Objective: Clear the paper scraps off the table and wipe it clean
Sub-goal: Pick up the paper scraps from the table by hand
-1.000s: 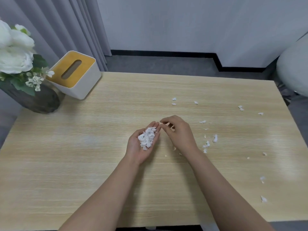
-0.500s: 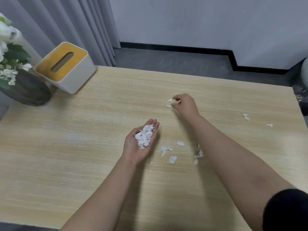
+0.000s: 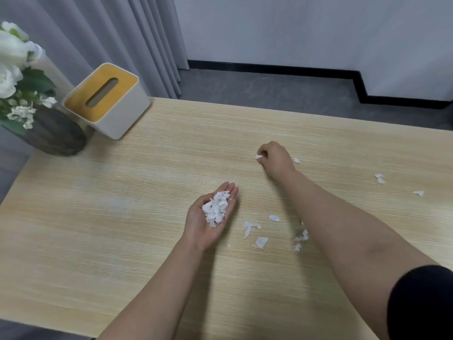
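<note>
So in the last second the right hand [image 3: 275, 157] has gone from dropping bits into the other palm to reaching out toward the far middle of the table [image 3: 122, 217], and now its fingertips are pinched on a small white scrap [image 3: 258, 157] right at the tabletop. The left hand [image 3: 208, 217] hasn't really budged, palm up with fingers straight and together, carrying a pile of collected scraps [image 3: 217, 208] like a little tray. Half a second ago there were two bits by those fingers; I can only make out the pinched one now, so the other is probably gathered or hidden. Still plenty left though: a loose cluster [image 3: 257, 231] just beside the left hand, one piece [image 3: 295, 160] right behind the right hand, and a few strays [image 3: 380, 179] off toward the right edge. So I'd say pickup is maybe halfway, and wiping hasn't started. The tissue box [image 3: 107, 99] sits at the far left corner next to the flower vase [image 3: 52, 133].
</note>
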The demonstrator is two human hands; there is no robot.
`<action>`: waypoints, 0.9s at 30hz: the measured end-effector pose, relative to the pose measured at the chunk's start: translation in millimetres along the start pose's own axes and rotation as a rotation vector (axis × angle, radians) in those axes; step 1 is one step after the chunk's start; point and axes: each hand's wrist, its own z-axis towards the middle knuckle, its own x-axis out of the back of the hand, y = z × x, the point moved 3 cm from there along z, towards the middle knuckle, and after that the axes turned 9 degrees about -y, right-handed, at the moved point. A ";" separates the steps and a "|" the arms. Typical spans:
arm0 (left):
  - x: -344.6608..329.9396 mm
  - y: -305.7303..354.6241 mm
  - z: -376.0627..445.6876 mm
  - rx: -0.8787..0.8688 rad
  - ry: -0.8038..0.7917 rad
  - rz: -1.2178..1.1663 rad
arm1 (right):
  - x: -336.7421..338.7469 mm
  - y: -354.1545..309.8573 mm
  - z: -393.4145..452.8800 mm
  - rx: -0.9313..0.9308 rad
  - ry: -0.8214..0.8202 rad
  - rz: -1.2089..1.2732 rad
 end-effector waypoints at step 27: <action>-8.5 -46.4 -19.4 0.038 0.156 0.019 | -6.0 -73.6 -178.6 0.376 -0.060 0.096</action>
